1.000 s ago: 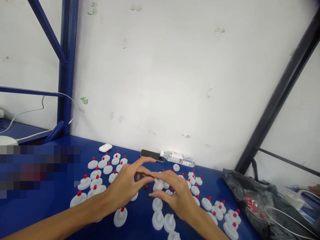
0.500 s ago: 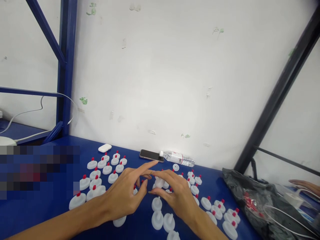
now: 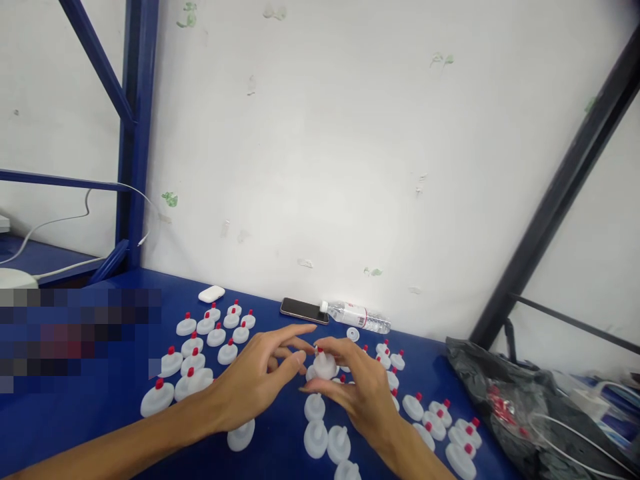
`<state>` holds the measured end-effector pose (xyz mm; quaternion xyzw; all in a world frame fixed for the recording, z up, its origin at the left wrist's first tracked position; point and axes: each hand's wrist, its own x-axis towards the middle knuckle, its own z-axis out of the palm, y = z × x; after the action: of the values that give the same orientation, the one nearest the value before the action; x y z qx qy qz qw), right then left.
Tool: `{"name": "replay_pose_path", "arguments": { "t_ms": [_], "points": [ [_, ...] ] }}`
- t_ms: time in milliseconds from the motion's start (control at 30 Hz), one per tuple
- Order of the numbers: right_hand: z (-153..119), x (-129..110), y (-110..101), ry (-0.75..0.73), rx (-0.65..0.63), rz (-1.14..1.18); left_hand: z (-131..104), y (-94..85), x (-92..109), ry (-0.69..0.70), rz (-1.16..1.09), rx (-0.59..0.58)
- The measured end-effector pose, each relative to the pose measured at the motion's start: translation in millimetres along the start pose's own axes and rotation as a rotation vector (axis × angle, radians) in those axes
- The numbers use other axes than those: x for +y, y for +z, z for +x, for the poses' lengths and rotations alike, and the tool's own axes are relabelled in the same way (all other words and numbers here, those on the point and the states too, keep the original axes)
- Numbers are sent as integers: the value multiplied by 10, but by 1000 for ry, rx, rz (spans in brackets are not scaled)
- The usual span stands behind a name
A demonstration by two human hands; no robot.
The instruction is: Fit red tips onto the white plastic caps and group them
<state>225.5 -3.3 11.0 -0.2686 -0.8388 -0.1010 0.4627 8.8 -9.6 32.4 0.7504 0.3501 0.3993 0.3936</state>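
Note:
My right hand (image 3: 363, 383) pinches a white plastic squeeze-bottle cap (image 3: 325, 367) between thumb and fingers, above the blue table. A small red tip sits on this cap's nozzle. My left hand (image 3: 263, 373) is just left of it, thumb and fingers apart, fingertips close to the red tip; whether they touch it I cannot tell. Below the hands stand several white caps without red tips (image 3: 316, 439). Another white cap (image 3: 241, 435) lies under my left wrist, its top partly hidden.
Red-tipped caps stand in groups at left (image 3: 193, 363) and right (image 3: 434, 423). Along the wall lie a white case (image 3: 211, 294), a phone (image 3: 304, 310), a water bottle (image 3: 357, 316) and a small white disc (image 3: 353, 334). A dark plastic bag (image 3: 480, 363) with red pieces lies at right.
The held cap has turned so that its red tip now shows near the fingertips. My left hand's fingers have drawn slightly apart from my right hand.

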Motion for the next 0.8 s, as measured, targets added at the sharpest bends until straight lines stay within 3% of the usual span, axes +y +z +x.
{"name": "replay_pose_path", "arguments": {
  "t_ms": [133,333,600,800],
  "points": [
    [10,-50,-11,-108,50,-35,3,17,25,-101,-233,-119],
    [-46,-77,-2,-127,78,-61,27,76,-19,-193,-578,-322],
    [14,-132,16,-119,87,51,39,39,-5,-208,-662,-408],
    [40,-189,-7,-131,125,60,34,42,-5,-263,-656,-377]
  ]
}}
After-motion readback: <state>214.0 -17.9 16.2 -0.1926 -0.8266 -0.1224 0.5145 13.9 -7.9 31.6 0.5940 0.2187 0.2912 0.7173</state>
